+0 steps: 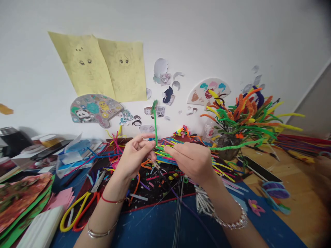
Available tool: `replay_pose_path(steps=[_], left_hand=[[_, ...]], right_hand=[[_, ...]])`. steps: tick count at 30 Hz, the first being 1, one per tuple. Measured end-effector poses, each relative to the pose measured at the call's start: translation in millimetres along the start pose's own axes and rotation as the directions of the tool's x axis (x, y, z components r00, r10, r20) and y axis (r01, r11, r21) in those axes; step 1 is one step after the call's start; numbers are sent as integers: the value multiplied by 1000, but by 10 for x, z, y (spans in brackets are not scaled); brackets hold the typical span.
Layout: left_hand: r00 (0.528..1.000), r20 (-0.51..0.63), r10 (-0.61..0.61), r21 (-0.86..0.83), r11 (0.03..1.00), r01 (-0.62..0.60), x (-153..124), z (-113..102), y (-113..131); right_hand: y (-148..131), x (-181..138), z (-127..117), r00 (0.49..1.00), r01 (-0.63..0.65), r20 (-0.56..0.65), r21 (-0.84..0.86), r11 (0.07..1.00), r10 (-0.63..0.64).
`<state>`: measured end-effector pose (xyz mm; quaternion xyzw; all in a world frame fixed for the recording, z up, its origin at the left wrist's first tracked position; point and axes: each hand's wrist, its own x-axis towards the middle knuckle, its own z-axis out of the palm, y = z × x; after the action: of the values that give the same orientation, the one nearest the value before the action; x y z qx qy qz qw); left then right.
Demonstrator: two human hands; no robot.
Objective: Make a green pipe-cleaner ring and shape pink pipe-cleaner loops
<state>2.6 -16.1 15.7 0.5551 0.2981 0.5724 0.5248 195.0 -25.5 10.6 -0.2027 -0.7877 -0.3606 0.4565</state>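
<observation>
Between thumb and fingers, my left hand (138, 151) pinches a green pipe cleaner (156, 125) that stands upright, its top end thicker and bent. My right hand (192, 158) is closed close beside it, fingertips on a green strand. From behind that hand a fuzzy green length (236, 146) runs out to the right; whether it joins the upright piece is hidden. Below the hands, pliers (157, 166) lie over scraps on the dark mat (152, 187). Many coloured pipe cleaners (168, 155) are heaped just behind the fingers.
Scissors (99, 182) with yellow and red handles lie left of my forearm. A glass vase (227, 146) of pipe-cleaner stems stands at the right, near a phone (258, 168). Thin wires (178, 213) cross the blue table cover (144, 227). Cotton swabs (203, 199) lie by my right wrist.
</observation>
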Motion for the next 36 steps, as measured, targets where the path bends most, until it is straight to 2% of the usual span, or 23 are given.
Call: replay_pose_path(steps=[4, 10, 22, 28, 31, 34, 36], left_hand=[[988, 32, -150, -143, 978, 153, 45, 35, -95], [969, 147, -196, -183, 958, 222, 61, 19, -75], [911, 309, -275, -49, 952, 304, 53, -140, -38], [937, 248, -248, 64, 969, 239, 56, -103, -29], [977, 169, -132, 205, 974, 96, 42, -113, 15], [992, 124, -19, 433, 900, -37, 19, -131, 55], [992, 118, -33, 521, 853, -33, 6, -130, 56]], right_hand=[[22, -28, 14, 1000, -19, 5, -30, 999, 19], [46, -49, 25, 999, -1, 48, -64, 998, 4], [2, -23, -37, 999, 14, 44, -26, 1000, -13], [-11, -21, -20, 997, 35, 65, -38, 999, -33], [-7, -20, 7, 995, 45, 87, -69, 997, -39], [-5, -26, 30, 995, 39, 99, -96, 995, -30], [-7, -32, 38, 994, 37, 110, -106, 994, -25]])
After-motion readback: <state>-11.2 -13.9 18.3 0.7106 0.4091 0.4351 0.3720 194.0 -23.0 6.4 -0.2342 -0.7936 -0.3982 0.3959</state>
